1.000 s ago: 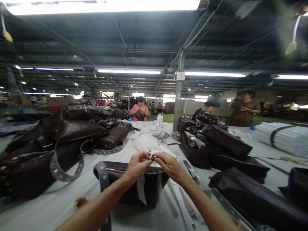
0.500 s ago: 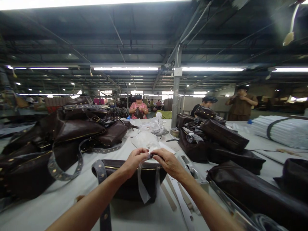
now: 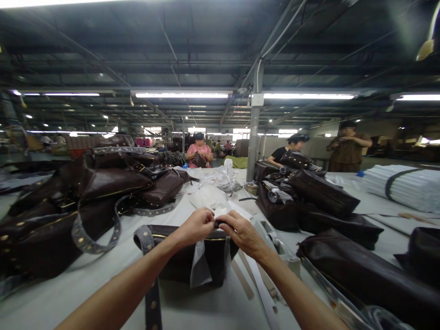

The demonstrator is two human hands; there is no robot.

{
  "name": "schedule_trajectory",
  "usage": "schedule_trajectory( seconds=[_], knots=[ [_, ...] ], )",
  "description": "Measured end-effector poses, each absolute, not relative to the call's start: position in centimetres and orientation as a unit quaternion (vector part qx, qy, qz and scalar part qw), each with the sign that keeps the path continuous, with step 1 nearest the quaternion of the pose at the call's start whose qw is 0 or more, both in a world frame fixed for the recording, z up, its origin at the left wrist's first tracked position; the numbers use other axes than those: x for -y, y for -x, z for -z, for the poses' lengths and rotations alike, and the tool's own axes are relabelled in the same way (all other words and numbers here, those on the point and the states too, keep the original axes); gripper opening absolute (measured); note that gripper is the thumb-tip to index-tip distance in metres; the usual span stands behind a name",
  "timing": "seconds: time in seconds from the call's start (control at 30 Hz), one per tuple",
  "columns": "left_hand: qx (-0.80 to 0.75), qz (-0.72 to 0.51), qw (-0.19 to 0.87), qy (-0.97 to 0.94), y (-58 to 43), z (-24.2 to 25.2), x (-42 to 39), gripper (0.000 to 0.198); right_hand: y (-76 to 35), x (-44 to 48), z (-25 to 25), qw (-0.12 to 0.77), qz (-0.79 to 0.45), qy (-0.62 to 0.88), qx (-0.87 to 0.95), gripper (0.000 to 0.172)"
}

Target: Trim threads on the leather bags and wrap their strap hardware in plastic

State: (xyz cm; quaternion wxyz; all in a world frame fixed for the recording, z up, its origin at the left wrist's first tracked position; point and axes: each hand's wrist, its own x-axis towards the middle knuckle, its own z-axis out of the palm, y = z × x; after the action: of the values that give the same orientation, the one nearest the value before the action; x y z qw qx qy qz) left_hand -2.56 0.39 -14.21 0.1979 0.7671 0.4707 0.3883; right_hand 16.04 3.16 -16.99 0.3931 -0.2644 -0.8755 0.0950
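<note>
Head view, right hand [image 3: 243, 233] pinching mostly hidden dark piece [image 3: 217, 223], left hand [image 3: 195, 226] curled, grip unclear

A high, dark grey metal roof [image 3: 113, 27] is seen over a large hall, and beneath it long white tube lamps [image 3: 181, 95] are hung in a line. Above the far part of a wide, pale-topped table [image 3: 195, 311], a grey metal column [image 3: 253, 142] is seen, on which a white square box [image 3: 257, 99] is fixed. Farther back, plain grey panels [image 3: 311, 153] are placed. Bright rectangular openings [image 3: 241, 130], perhaps windows, are only poorly distinguished.
</note>
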Motion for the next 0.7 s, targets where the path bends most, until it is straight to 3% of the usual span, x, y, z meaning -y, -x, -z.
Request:
schedule_trajectory(
  seconds=[0.1,0.37,0.5,0.57,0.7],
  knots=[
    [-0.46,-0.397,0.181,-0.774,2.7,14.2,-0.3,0.012,-16.1,-3.3,17.2,0.402,-0.097,0.261,0.872,0.024],
    [-0.437,-0.438,0.273,-0.736,4.0,14.0,0.3,0.02,-16.3,-3.8,17.3,0.41,-0.122,0.265,0.864,0.025],
    [-0.41,-0.474,0.198,-0.754,3.9,14.5,0.5,0.006,-16.1,-3.9,17.1,0.424,-0.13,0.257,0.858,0.025],
    [-0.425,-0.474,0.151,-0.757,3.6,14.7,0.6,0.017,-16.1,-3.9,17.2,0.431,-0.131,0.257,0.855,0.025],
    [-0.443,-0.464,0.114,-0.758,2.9,15.0,0.8,0.014,-16.1,-3.9,17.3,0.44,-0.136,0.265,0.847,0.027]
  ],
)
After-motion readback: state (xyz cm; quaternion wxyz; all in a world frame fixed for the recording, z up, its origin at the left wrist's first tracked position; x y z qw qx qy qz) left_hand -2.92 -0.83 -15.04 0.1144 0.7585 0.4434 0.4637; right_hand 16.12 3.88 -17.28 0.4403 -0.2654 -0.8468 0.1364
